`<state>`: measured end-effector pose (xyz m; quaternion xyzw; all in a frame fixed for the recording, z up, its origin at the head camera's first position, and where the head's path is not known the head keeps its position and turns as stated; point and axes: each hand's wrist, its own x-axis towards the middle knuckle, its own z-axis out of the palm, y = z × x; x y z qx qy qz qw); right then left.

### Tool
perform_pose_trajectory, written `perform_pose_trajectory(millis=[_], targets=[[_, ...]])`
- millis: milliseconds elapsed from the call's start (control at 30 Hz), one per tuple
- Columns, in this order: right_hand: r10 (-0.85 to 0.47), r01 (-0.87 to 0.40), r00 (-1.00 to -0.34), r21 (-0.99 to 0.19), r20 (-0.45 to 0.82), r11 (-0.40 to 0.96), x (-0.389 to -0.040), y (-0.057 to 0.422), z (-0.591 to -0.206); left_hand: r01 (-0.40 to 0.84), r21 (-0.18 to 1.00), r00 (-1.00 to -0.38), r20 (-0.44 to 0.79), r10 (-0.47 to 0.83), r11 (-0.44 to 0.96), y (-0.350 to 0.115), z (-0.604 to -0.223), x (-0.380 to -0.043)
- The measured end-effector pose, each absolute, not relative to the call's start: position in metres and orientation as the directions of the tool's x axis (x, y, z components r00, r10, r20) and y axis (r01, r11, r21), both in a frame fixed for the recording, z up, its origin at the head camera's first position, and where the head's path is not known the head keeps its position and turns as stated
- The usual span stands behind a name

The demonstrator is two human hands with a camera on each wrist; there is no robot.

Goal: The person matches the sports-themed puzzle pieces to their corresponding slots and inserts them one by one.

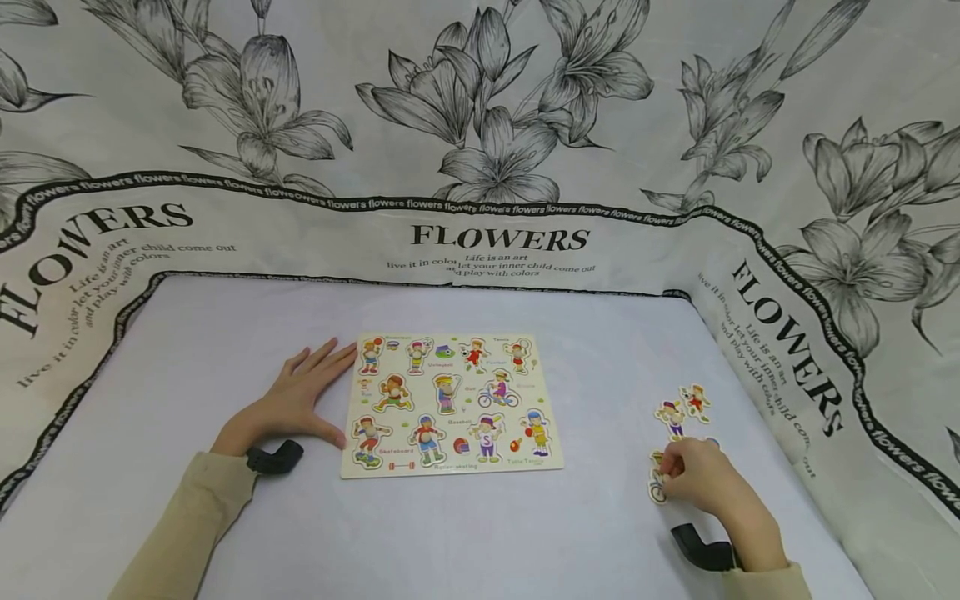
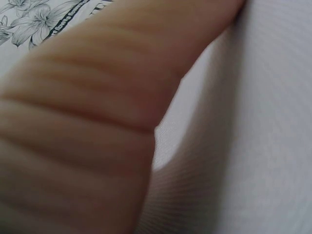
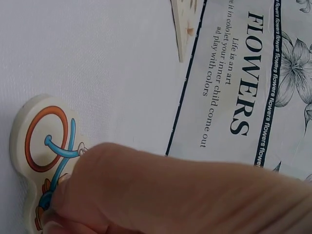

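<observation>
A cream puzzle board [image 1: 422, 398] printed with sports figures lies flat on the white cloth. At its left edge rests my left hand [image 1: 296, 400], fingers and thumb spread, tips at the border. Off to the right, my right hand [image 1: 697, 475] pinches a bicycle puzzle piece [image 1: 657, 489] with curled fingers. The right wrist view shows the piece's orange wheel [image 3: 46, 139] and blue frame, with the fingertips over its lower part. Just beyond that hand lie a purple-and-white figure piece [image 1: 671, 419] and a red-shirted figure piece [image 1: 696, 403]. My left wrist view is mostly filled by skin.
White cloth [image 1: 450, 533] covers the surface between the board and the right-hand pieces. Flower-printed sheeting [image 1: 495, 242] with a black border rises at the back and sides. A black wrist strap part [image 1: 276, 457] sits under the left wrist, another [image 1: 701, 547] by the right.
</observation>
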<state>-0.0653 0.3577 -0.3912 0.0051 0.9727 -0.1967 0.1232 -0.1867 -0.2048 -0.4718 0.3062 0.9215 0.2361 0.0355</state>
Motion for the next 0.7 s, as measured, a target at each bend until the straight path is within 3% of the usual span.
perform_pose_trajectory(millis=[700], targets=[[-0.073, 0.021, -0.975, -0.415, -0.211, 0.91, -0.066, 0.369, -0.396, 0.544, 0.466, -0.811, 0.079, 0.58, 0.698, -0.204, -0.473, -0.187]])
